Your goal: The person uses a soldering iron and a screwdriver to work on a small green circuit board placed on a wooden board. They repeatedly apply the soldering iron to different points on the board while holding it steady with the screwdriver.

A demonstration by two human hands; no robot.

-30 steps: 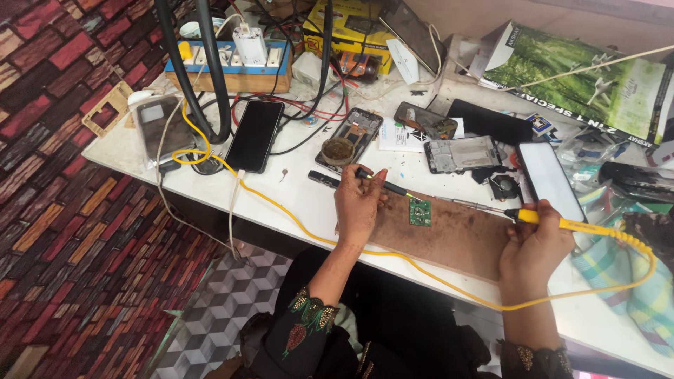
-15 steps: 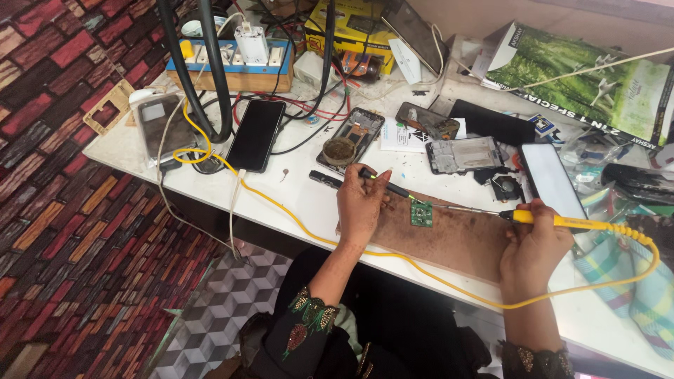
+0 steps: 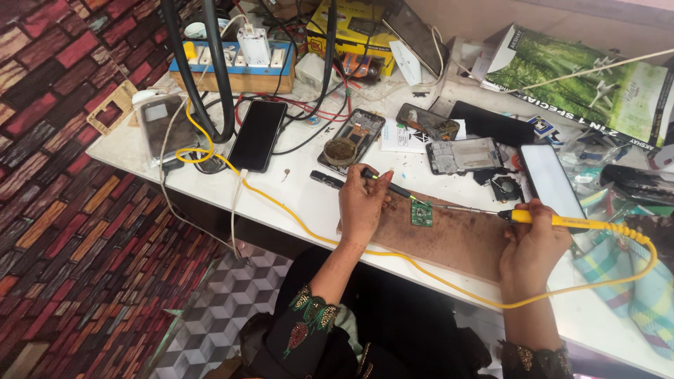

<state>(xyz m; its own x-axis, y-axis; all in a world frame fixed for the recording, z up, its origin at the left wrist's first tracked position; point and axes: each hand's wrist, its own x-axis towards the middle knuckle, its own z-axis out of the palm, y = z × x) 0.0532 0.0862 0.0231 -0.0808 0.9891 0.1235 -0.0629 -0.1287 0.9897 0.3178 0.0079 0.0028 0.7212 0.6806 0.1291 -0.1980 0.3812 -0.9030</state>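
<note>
A small green circuit board point(image 3: 421, 213) lies on a brown wooden board point(image 3: 456, 235) on the white table point(image 3: 302, 200). My left hand point(image 3: 361, 207) holds black tweezers point(image 3: 393, 188) whose tip reaches the circuit board. My right hand point(image 3: 533, 242) grips a yellow-handled soldering iron point(image 3: 554, 221); its metal tip points left toward the circuit board. The iron's yellow cord point(image 3: 421, 270) loops across the table edge.
Behind the wooden board lie a black phone point(image 3: 258, 135), an opened phone with a small tin on it point(image 3: 351, 140), phone frames point(image 3: 463, 154), a white-screened phone point(image 3: 551, 182). A power strip on a wooden box point(image 3: 235, 67), black lamp arms point(image 3: 203, 70), cardboard boxes point(image 3: 583, 77) and a checked cloth point(image 3: 632, 281) crowd the back and right.
My right hand and the soldering iron have shifted slightly left, toward the circuit board. My left hand stays in place with the tweezers.
</note>
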